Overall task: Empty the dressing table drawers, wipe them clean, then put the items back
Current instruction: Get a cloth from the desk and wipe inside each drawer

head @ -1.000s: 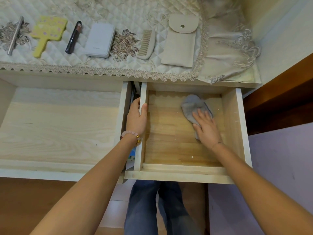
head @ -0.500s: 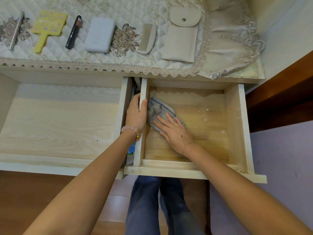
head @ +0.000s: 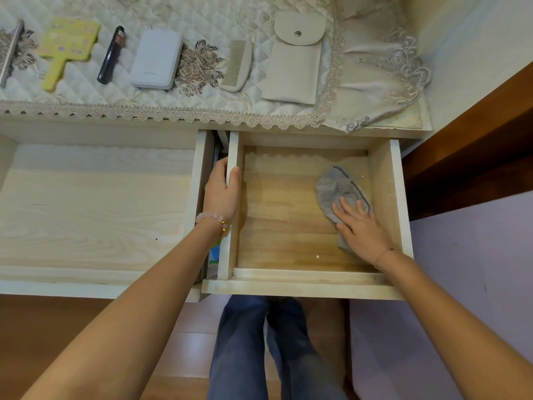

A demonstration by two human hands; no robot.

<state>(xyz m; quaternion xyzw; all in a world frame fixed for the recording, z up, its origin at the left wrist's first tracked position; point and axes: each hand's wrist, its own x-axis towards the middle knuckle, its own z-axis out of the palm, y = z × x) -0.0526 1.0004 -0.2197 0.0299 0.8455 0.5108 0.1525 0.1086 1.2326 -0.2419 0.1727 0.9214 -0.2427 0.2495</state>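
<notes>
A pale wood dressing table (head: 95,209) fills the upper and middle frame, its top covered by a quilted cream cloth (head: 202,21) edged with lace that drapes in folds at the upper right. A cream wall (head: 476,47) rises at the far right, with dark brown wood trim (head: 473,151) below it. Along the bottom runs warm brown wooden flooring (head: 57,327), and a lilac surface (head: 476,269) takes the lower right. The light is soft and even.
</notes>
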